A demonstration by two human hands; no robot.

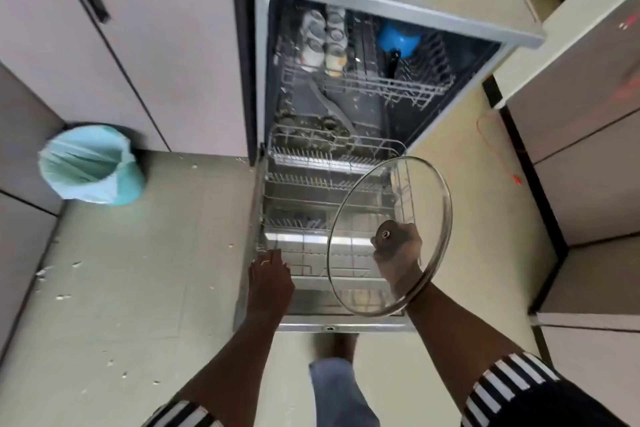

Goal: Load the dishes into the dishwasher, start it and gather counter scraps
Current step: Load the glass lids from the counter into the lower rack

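1. Hands: the right hand (398, 248) grips the glass lid (408, 191) by its knob (385, 231), fingers wrapped round it and seen through the glass. The lid hangs tilted over the right front of the lower rack (311, 184), not yet in any slot. The left hand (270, 282) reaches out with fingers extended to the rack's front left corner and holds nothing. I cannot tell whether it touches the wire.
2. Slip: the knob is the only hold. If it is wet or greasy, the lid could swing or drop onto the rack or the open door (339, 320), and the glass may chip or shatter.
3. Knock: the lid is wide against the rack. Lowered askew, its rim could strike the tines (304, 153) instead of sliding between them.
4. Poor seating: set flat or leaning loosely, the lid could topple when the rack goes in, or shield other dishes from the spray.
5. Rack roll: the rack stands pulled out over the door. Unless the left hand steadies it, a push from the lid could send it rolling back, so the lid misses its slot.
6. Clearance: the upper rack (363, 85), with cups (322, 42) and a blue pan (398, 38), sits above. A lid stood too tall could catch it, though I cannot judge the gap.
7. Footing: scraps (62, 296) lie on the floor (138, 288) near the bin (90, 165). Stepping on them while bent over with glass could cause a slip.
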